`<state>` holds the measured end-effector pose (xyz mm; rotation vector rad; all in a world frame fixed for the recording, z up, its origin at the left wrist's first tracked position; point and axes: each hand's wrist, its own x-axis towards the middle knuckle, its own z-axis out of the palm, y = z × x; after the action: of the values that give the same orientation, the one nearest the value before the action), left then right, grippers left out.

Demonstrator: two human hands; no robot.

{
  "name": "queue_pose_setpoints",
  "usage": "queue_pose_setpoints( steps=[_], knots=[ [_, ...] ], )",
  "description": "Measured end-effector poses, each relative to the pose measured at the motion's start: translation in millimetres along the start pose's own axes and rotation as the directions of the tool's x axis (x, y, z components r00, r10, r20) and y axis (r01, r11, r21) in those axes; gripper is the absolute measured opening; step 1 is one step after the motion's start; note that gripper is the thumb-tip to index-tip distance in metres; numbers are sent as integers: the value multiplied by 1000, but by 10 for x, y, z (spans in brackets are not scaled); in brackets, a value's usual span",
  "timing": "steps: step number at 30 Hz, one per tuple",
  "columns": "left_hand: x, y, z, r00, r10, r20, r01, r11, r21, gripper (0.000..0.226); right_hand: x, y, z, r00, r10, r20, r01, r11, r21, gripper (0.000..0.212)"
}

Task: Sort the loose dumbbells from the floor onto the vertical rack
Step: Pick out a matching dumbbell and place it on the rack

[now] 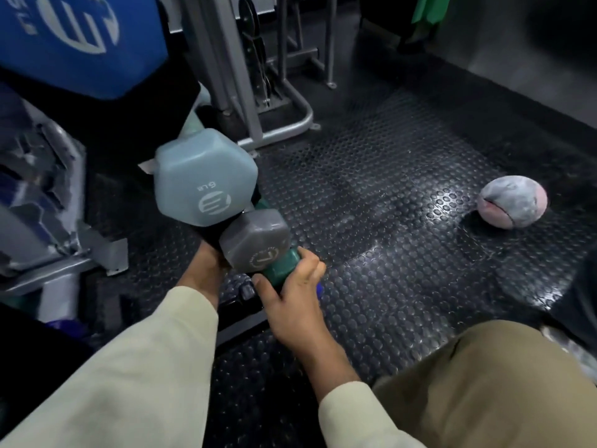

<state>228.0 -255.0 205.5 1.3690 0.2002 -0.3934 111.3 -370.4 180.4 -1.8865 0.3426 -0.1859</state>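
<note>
A vertical rack [206, 234] stands at centre left, mostly hidden by the dumbbells on it. It carries a large blue dumbbell [74, 37] at the top, a light blue 6 lb dumbbell [203, 182] below it, and a grey dumbbell [255, 242] lower down. My right hand [290, 295] grips a dark green dumbbell [279, 268] just under the grey one. My left hand [202, 270] reaches in beneath the light blue dumbbell, its fingers hidden behind the weights.
A studded black rubber floor [387, 253] spreads to the right, with a worn grey-pink ball [512, 202] lying on it. A grey machine frame [277, 101] stands behind the rack, another machine [48, 202] at the left. My knee in khaki trousers [484, 383] is at bottom right.
</note>
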Motion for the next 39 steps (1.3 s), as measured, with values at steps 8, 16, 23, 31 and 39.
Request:
queue_pose_setpoints(
  steps=[8,16,23,31,39],
  knots=[
    [34,229,156,993,-116,-34,116,993,-9,50,-68,-29,58,993,92,-80,-79,984,157,76],
    [-105,140,141,991,91,-100,-118,942,-314,64,-350,88,86,900,-200,-387,172,979,-105,68],
    [-326,8,346,990,113,-83,-136,920,-367,69,-75,-82,430,950,-17,-312,26,999,26,58],
    [-394,101,275,990,140,-29,-143,950,-279,74,-54,9,279,990,-41,-135,29,996,-85,63],
    [-568,-341,-44,898,436,-59,-372,824,428,67,-389,62,-28,970,-197,-143,152,949,-278,99]
  ],
)
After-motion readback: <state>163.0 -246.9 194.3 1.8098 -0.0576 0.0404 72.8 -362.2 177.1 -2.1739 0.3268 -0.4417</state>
